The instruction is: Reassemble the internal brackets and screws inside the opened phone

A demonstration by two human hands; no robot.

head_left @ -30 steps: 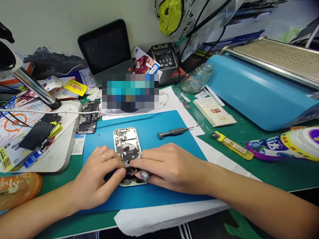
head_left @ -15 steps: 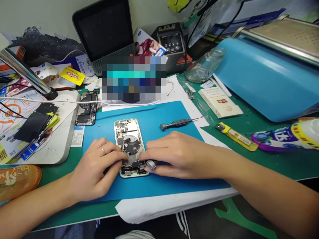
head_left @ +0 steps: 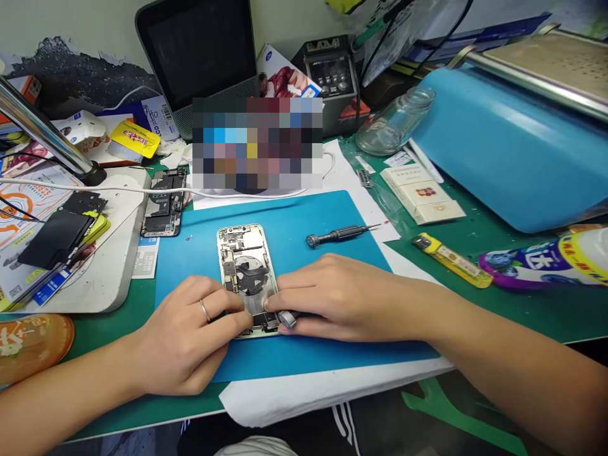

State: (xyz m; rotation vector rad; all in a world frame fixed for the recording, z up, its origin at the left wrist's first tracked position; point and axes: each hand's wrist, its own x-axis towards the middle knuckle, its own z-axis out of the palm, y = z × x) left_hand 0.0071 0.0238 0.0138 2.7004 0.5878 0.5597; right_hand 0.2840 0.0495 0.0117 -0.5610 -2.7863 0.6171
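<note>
An opened phone (head_left: 251, 247), its inner parts bare, lies on the blue mat (head_left: 190, 247) with its lower end towards me. My left hand (head_left: 190, 335), a ring on one finger, is closed at the phone's lower left edge. Its index fingertip rests on the black parts at the lower end, and the thumb is mostly hidden. My right hand (head_left: 332, 301) is closed round a grey screwdriver (head_left: 287, 318); only its round knob end shows beneath the fingers. The right index fingertip touches the phone's inside near the lower right edge.
Another screwdriver (head_left: 342, 234) lies on the mat behind my right hand. A second opened phone (head_left: 164, 202) is at the back left. To the right are a cigarette box (head_left: 422, 193), a yellow lighter (head_left: 451, 259) and a glass jar (head_left: 394, 123). A white cable (head_left: 228, 194) crosses the back.
My left hand has slid right and towards me, its index finger now over the phone's lower end. My right hand stays nearly in place with the screwdriver. The view has shifted slightly.
</note>
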